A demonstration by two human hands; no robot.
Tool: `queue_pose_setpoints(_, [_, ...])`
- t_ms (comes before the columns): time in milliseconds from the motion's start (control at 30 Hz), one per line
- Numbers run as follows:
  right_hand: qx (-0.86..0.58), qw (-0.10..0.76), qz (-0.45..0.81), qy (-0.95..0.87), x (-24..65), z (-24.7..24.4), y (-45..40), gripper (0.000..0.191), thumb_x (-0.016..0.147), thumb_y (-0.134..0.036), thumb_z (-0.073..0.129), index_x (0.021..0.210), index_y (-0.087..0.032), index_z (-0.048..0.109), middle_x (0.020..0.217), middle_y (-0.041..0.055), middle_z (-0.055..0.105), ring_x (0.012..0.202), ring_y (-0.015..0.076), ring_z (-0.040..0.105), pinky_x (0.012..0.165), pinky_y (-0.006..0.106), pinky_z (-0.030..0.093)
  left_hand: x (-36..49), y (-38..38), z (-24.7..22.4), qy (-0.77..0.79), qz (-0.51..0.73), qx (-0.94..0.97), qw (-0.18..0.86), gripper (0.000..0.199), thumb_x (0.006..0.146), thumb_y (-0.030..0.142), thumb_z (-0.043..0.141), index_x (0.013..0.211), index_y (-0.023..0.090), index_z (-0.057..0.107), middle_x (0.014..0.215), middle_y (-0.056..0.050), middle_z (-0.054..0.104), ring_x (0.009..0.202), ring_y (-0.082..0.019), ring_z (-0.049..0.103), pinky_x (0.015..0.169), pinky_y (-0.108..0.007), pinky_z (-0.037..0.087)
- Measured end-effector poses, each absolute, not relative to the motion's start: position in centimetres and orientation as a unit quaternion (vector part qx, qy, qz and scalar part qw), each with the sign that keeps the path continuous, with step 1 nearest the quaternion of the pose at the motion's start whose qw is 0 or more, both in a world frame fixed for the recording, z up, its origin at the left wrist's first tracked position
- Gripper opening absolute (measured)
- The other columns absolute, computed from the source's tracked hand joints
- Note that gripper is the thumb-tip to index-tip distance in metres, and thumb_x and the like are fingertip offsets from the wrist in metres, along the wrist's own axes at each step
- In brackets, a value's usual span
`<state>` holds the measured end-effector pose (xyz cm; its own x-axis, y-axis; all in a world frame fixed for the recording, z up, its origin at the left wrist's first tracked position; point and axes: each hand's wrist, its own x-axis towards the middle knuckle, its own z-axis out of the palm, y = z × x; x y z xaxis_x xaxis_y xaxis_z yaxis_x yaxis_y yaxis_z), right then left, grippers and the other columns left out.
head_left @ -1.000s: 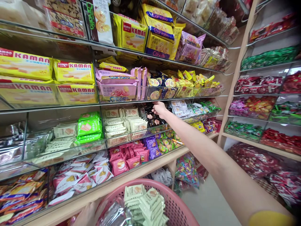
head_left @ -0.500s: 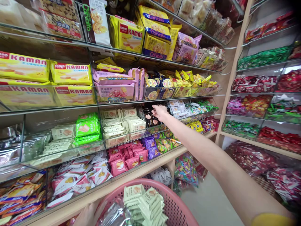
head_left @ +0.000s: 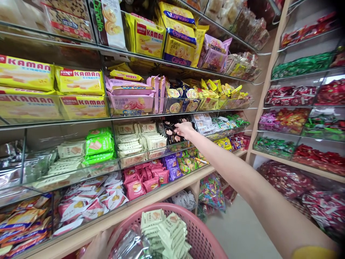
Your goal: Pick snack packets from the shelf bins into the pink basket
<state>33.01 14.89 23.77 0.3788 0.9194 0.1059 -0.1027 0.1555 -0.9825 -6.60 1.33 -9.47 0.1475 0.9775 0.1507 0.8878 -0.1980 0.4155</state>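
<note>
My right hand [head_left: 184,130] reaches into a compartment of black wafer packets [head_left: 169,136], its fingertips touching them with the fingers a little apart. No packet is lifted from the pile. At the bottom edge, my left hand [head_left: 99,245] grips the left rim of a pink plastic basket [head_left: 206,235]; part of that hand is cut off by the frame. Inside the basket lie a stack of pale green wafer packets [head_left: 172,230] and some shiny clear-wrapped packets [head_left: 132,244].
Left of the black packets are cream packets [head_left: 156,142] and bright green ones [head_left: 98,145]; white packets [head_left: 205,123] lie to their right. Clear fronts [head_left: 140,158] edge the shelves. More sweet shelves [head_left: 283,118] stand at right, with filled bags [head_left: 212,192] on the floor below.
My right hand has dipped slightly, its fingers pressing lower onto the black packets. The basket and my left hand have stayed almost where they were.
</note>
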Motion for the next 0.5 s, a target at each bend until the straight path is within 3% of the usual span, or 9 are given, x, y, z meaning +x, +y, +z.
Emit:
queue_pose_setpoints(333, [-0.524,0.661,0.326,-0.428,33.0,23.1,15.7,0.026,0.086,-0.010,0.055,0.065,-0.018,0.044,0.048,-0.0050,0.050,0.040,0.0069,0.055,0.037,0.013,0.044,-5.6,0.7,-7.5,0.652,0.142,0.724,0.175,0.057,0.092,0.052,0.021,0.119,0.015,0.054,0.113,-0.016,0.064,0.114,-0.030,0.056,0.101,-0.045,0.037])
queue_pose_setpoints(500, [-0.513,0.670,0.286,-0.454,33.6,22.5,15.4,0.028,0.088,-0.014,0.051,0.064,-0.019,0.040,0.051,-0.0053,0.048,0.044,0.0090,0.061,0.038,0.013,0.045,-5.0,0.6,-6.6,0.637,0.131,0.743,0.161,0.052,0.092,0.047,0.019,0.119,0.016,0.052,0.128,-0.015,0.058,0.126,-0.029,0.049,0.106,-0.044,0.033])
